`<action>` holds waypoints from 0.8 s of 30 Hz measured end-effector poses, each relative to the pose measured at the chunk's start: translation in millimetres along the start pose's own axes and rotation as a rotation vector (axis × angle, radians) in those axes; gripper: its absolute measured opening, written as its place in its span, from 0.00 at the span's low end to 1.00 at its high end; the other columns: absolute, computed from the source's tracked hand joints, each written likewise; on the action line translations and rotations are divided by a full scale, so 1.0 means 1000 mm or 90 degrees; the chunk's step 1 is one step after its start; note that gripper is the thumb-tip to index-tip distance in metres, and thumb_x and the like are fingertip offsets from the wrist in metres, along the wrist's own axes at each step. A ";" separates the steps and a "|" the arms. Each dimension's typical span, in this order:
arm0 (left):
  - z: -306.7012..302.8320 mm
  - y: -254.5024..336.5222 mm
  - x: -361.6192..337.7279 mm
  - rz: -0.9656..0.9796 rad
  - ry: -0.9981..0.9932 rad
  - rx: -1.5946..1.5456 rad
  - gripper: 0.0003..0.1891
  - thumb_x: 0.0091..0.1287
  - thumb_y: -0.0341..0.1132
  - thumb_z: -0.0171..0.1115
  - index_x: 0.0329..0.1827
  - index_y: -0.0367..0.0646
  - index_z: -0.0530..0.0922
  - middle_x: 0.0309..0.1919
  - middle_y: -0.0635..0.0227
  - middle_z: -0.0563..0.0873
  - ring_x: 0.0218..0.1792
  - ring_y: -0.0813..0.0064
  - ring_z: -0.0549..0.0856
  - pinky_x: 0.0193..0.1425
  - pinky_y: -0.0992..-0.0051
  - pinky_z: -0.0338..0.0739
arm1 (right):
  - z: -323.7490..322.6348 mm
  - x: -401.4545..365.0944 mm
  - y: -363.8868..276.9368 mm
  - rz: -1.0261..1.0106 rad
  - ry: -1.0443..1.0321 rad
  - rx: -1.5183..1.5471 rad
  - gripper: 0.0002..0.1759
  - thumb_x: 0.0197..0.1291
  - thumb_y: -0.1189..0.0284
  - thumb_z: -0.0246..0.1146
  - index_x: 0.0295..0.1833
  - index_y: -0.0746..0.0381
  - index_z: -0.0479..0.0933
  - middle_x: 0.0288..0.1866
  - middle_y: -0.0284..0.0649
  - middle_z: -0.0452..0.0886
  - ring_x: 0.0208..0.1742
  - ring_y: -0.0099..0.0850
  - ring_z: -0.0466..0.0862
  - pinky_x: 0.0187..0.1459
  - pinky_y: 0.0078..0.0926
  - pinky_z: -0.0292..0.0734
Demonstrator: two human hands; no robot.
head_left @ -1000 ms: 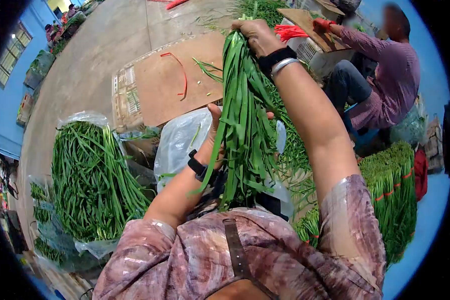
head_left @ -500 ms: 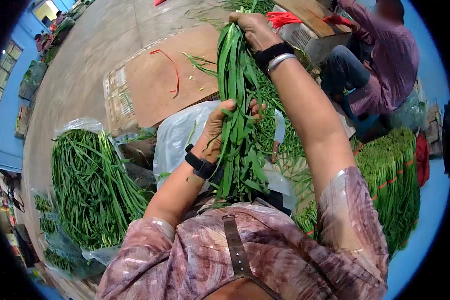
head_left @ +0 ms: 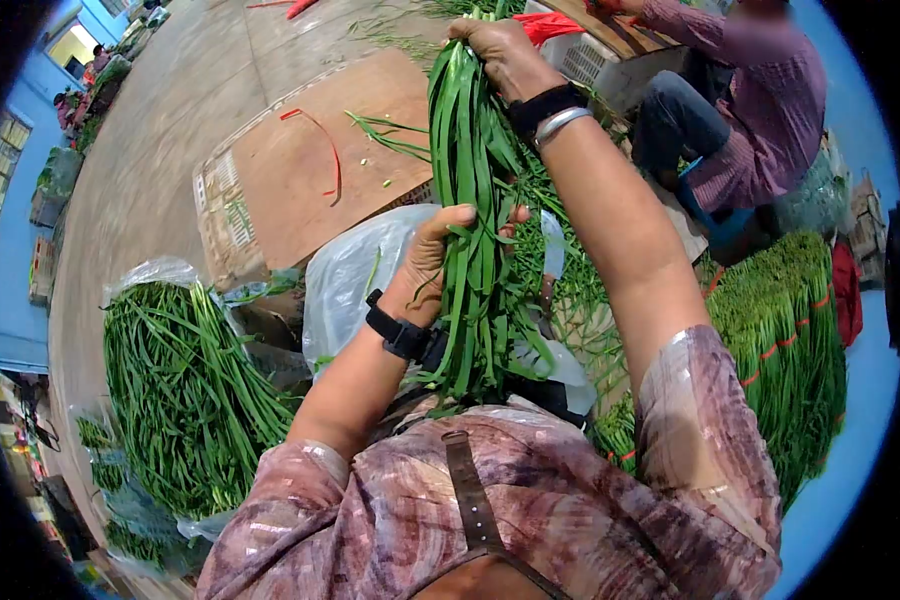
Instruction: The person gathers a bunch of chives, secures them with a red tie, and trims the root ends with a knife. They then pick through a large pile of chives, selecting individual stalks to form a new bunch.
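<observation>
A long bunch of leafy greens [head_left: 465,180] with flat, strap-like leaves hangs in front of my chest, its pale stalk ends at the top. My right hand [head_left: 505,55] is closed around those stalk ends. Lower down, my left hand [head_left: 438,250] wraps the middle of the bunch, thumb in front and fingertips showing at the far side. Just right of the bunch lies a knife [head_left: 552,245], blade up the view, its handle partly covered by leaves. Loose greens [head_left: 580,290] are strewn around it.
A brown board [head_left: 320,150] with a red strip [head_left: 336,160] lies ahead. At left is a bagged heap of greens [head_left: 185,390]; at right, banded green bundles [head_left: 780,350]. A seated person [head_left: 760,120] works at the upper right beside a white crate [head_left: 595,65].
The view has shifted slightly. Both hands keep their hold on the bunch, and the lower leaves have swayed a little. The seated person's arm has moved.
</observation>
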State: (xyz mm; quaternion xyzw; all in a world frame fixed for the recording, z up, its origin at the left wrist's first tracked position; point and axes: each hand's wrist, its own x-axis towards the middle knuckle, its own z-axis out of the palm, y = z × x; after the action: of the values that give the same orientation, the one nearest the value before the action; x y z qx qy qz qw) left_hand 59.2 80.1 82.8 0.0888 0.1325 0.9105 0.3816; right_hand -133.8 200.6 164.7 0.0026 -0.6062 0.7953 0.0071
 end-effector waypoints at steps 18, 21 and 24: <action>0.015 0.008 -0.005 -0.096 0.115 0.031 0.22 0.53 0.29 0.63 0.50 0.28 0.73 0.34 0.59 0.79 0.29 0.74 0.77 0.35 0.77 0.78 | -0.030 -0.009 -0.006 0.035 -0.015 0.109 0.08 0.57 0.73 0.59 0.31 0.67 0.76 0.24 0.43 0.81 0.23 0.34 0.82 0.29 0.31 0.82; 0.023 0.009 -0.005 -0.054 0.063 0.008 0.26 0.53 0.28 0.64 0.55 0.30 0.69 0.37 0.58 0.79 0.28 0.76 0.76 0.35 0.78 0.76 | -0.045 0.001 -0.003 0.067 -0.030 0.122 0.07 0.56 0.73 0.60 0.32 0.67 0.76 0.24 0.43 0.81 0.23 0.35 0.82 0.30 0.31 0.82; 0.021 0.013 -0.005 -0.050 0.068 0.090 0.29 0.52 0.31 0.66 0.58 0.35 0.68 0.42 0.57 0.79 0.28 0.78 0.75 0.33 0.79 0.74 | -0.055 -0.002 0.002 0.047 -0.050 0.208 0.07 0.55 0.74 0.60 0.35 0.68 0.75 0.28 0.45 0.82 0.25 0.36 0.83 0.31 0.34 0.83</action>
State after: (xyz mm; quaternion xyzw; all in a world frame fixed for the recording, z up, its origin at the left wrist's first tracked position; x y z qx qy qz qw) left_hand 59.2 71.4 106.7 0.0618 0.2201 0.8864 0.4025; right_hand -131.3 253.4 148.4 0.0128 -0.4682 0.8823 -0.0465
